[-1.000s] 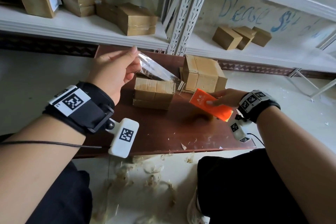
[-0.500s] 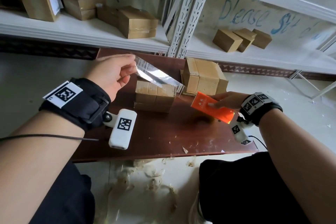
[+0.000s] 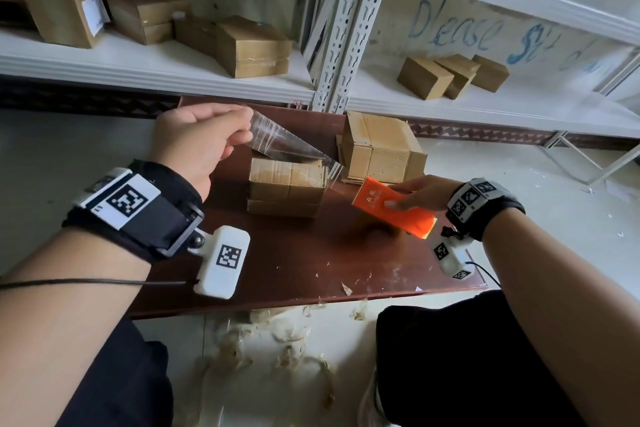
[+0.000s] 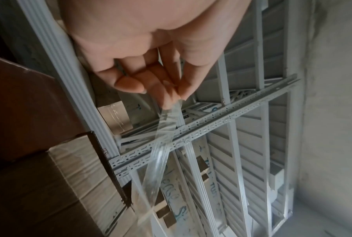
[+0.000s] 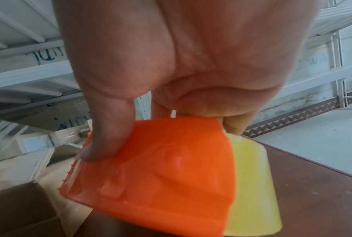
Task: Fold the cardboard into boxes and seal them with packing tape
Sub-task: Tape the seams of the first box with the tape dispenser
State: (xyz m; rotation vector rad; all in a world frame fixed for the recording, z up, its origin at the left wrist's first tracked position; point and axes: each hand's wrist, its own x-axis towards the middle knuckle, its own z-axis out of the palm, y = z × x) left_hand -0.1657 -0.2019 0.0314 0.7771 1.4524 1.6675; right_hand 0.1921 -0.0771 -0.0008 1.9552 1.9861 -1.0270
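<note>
A folded box (image 3: 287, 189) sits unsealed; clear tape (image 3: 287, 146) is pinched above it by the left hand (image 3: 197, 146), the orange dispenser (image 3: 391, 210) gripped by the right hand (image 3: 420, 192).

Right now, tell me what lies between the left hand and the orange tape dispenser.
A stretch of clear tape spans from the left hand to the orange dispenser, passing above the small cardboard box; the head view shows it.

On the table (image 3: 311, 263), 1 box (image 3: 287, 189) sits left of a farther box (image 3: 381, 146). Tape strip (image 3: 291, 146) spans above the left box, left hand (image 3: 197, 142) at its left end, dispenser (image 3: 391, 208) in right hand (image 3: 422, 191) at its right. Shelves (image 3: 173, 69) with boxes stand behind.
</note>
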